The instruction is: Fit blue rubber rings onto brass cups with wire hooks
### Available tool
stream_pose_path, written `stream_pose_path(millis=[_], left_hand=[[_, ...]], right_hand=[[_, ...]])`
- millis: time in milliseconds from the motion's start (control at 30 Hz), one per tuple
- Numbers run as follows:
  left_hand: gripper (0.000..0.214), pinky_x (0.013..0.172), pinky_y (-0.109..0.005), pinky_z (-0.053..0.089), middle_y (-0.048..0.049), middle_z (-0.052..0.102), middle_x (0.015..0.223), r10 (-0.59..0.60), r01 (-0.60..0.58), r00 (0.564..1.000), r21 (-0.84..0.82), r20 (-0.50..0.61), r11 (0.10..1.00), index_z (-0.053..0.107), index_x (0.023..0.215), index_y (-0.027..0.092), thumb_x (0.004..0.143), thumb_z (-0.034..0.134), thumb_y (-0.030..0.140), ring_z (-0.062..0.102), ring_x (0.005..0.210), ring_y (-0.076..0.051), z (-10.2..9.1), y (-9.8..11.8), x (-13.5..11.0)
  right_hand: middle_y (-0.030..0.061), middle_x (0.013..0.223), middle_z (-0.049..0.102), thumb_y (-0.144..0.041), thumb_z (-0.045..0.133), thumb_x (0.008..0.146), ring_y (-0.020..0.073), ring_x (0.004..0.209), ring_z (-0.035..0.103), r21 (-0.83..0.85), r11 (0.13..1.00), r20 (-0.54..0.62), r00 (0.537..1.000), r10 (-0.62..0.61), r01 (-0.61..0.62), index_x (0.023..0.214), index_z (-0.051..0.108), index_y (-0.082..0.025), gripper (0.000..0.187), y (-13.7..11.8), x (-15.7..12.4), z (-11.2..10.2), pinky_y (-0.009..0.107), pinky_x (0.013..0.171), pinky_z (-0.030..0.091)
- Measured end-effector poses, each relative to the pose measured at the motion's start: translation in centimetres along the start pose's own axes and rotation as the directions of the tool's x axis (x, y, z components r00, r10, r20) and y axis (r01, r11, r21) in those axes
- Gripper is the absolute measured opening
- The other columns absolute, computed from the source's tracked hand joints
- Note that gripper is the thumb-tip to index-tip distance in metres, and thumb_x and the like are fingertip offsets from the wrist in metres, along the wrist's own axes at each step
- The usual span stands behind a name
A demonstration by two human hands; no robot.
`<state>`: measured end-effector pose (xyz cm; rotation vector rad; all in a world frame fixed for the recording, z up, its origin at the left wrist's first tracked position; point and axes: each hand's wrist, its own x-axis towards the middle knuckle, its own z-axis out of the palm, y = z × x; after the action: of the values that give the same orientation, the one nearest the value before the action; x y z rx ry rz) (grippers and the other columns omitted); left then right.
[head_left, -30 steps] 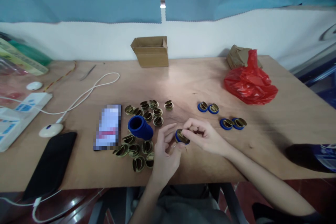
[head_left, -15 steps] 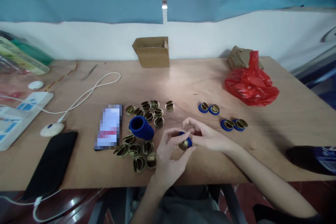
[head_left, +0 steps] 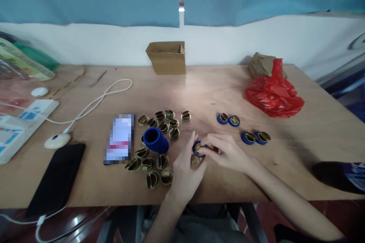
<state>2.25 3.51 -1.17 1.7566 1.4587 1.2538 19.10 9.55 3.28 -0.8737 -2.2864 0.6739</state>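
Between my hands, near the table's front edge, is a round brass-coloured metal piece with a blue ring (head_left: 199,149) around it. My left hand (head_left: 186,171) grips its left side between thumb and fingers. From the right, my right hand (head_left: 225,152) pinches the piece, its fingertips on the brass part and ring. A leaning stack of blue rings (head_left: 156,140) stands left of my hands. Around it lie several loose brass pieces with raised flaps (head_left: 162,161). Off to the right sit brass pieces in blue rings (head_left: 234,120), set in pairs.
A phone with a lit screen (head_left: 119,138) and a dark phone (head_left: 57,178) lie left, near a white cable (head_left: 94,100) and power strip (head_left: 28,117). A cardboard box (head_left: 168,62) stands at the back. A red plastic bag (head_left: 275,97) and dark bottle (head_left: 339,176) are right.
The piece in my hands has turned, so its brass face and blue ring now face up. My right hand has shifted its fingers onto it. The view has moved slightly.
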Motion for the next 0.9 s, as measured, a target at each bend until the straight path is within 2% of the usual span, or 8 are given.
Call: stream_pose_path(millis=[133, 200, 300, 367, 433, 667, 800, 900], left_hand=[[0.069, 0.102, -0.041, 0.060, -0.0101, 0.064, 0.144, -0.050, 0.050, 0.999, -0.014, -0.012, 0.999, 0.044, 0.152, 0.028, 0.089, 0.070, 0.018, 0.071, 0.120, -0.026, 0.2, 0.1, -0.1], [0.066, 0.107, -0.045, 0.057, -0.0117, 0.059, 0.149, -0.053, 0.054, 0.996, 0.007, -0.068, 0.999, 0.045, 0.151, 0.027, 0.090, 0.068, 0.018, 0.065, 0.129, -0.028, 0.2, 0.1, 0.0], [0.057, 0.114, -0.049, 0.050, -0.0146, 0.054, 0.152, 0.007, 0.001, 0.988, 0.053, -0.152, 0.999, 0.050, 0.145, 0.023, 0.091, 0.066, 0.014, 0.055, 0.140, -0.030, 0.1, 0.3, 0.1], [0.046, 0.112, -0.048, 0.051, -0.0154, 0.058, 0.146, 0.065, -0.060, 0.987, 0.037, -0.147, 0.998, 0.056, 0.136, 0.021, 0.092, 0.063, 0.011, 0.057, 0.137, -0.029, 0.0, 0.5, 0.1], [0.039, 0.107, -0.043, 0.055, -0.0148, 0.064, 0.135, 0.116, -0.118, 0.988, -0.014, -0.101, 0.993, 0.060, 0.128, 0.020, 0.091, 0.059, 0.007, 0.063, 0.130, -0.027, 0.0, 0.7, 0.0], [0.031, 0.096, -0.037, 0.061, -0.0107, 0.073, 0.111, 0.226, -0.218, 0.971, -0.106, 0.077, 0.970, 0.064, 0.113, 0.020, 0.090, 0.052, 0.002, 0.072, 0.107, -0.022, 0.3, 1.4, -0.4], [0.028, 0.092, -0.037, 0.062, -0.0103, 0.075, 0.105, 0.275, -0.259, 0.953, -0.132, 0.126, 0.957, 0.064, 0.110, 0.018, 0.090, 0.053, 0.004, 0.073, 0.100, -0.022, 0.6, 1.4, -0.6], [0.026, 0.089, -0.036, 0.063, -0.0092, 0.076, 0.099, 0.327, -0.309, 0.934, -0.135, 0.142, 0.941, 0.064, 0.109, 0.017, 0.089, 0.053, 0.004, 0.074, 0.097, -0.022, 0.9, 1.2, -0.8]], right_hand=[[0.0068, 0.078, 0.070, -0.025, 0.052, 0.104, 0.0180, 0.067, 0.061, -0.311, 0.940, -0.007, 0.988, -0.152, 0.142, 0.093, 0.070, -0.016, 0.022, 0.4, -0.4, 0.3, 0.031, 0.062, 0.042], [0.0079, 0.079, 0.072, -0.020, 0.053, 0.103, 0.0191, 0.068, 0.063, -0.416, 0.898, -0.046, 0.983, -0.180, 0.145, 0.097, 0.070, -0.015, 0.018, 0.7, -0.6, 0.4, 0.032, 0.066, 0.045], [0.0088, 0.084, 0.075, -0.017, 0.056, 0.102, 0.0191, 0.072, 0.067, -0.486, 0.874, -0.198, 0.970, -0.139, 0.026, 0.102, 0.069, -0.014, 0.013, 1.6, -0.6, 0.2, 0.032, 0.071, 0.048], [0.0088, 0.085, 0.075, -0.017, 0.056, 0.102, 0.0192, 0.073, 0.066, -0.505, 0.860, -0.307, 0.946, -0.100, -0.073, 0.103, 0.068, -0.014, 0.013, 2.4, -0.5, -0.2, 0.032, 0.073, 0.048], [0.0079, 0.082, 0.074, -0.019, 0.055, 0.102, 0.0195, 0.072, 0.065, -0.524, 0.840, -0.358, 0.931, -0.068, -0.141, 0.099, 0.069, -0.016, 0.014, 3.2, -0.3, -0.6, 0.033, 0.074, 0.048], [0.0096, 0.090, 0.072, -0.023, 0.056, 0.102, 0.0255, 0.088, 0.062, -0.645, 0.741, -0.275, 0.961, 0.002, -0.187, 0.095, 0.068, -0.019, 0.015, 4.8, 0.0, -0.9, 0.038, 0.077, 0.042], [0.0139, 0.103, 0.070, -0.018, 0.052, 0.100, 0.0282, 0.091, 0.060, -0.665, 0.709, -0.270, 0.961, 0.065, -0.235, 0.110, 0.066, -0.017, 0.017, 5.6, -0.2, -0.7, 0.040, 0.076, 0.042], [0.0144, 0.109, 0.069, -0.012, 0.051, 0.096, 0.0297, 0.095, 0.062, -0.647, 0.733, -0.267, 0.963, 0.043, -0.212, 0.117, 0.064, -0.018, 0.025, 5.7, -0.3, -0.5, 0.043, 0.080, 0.045]])
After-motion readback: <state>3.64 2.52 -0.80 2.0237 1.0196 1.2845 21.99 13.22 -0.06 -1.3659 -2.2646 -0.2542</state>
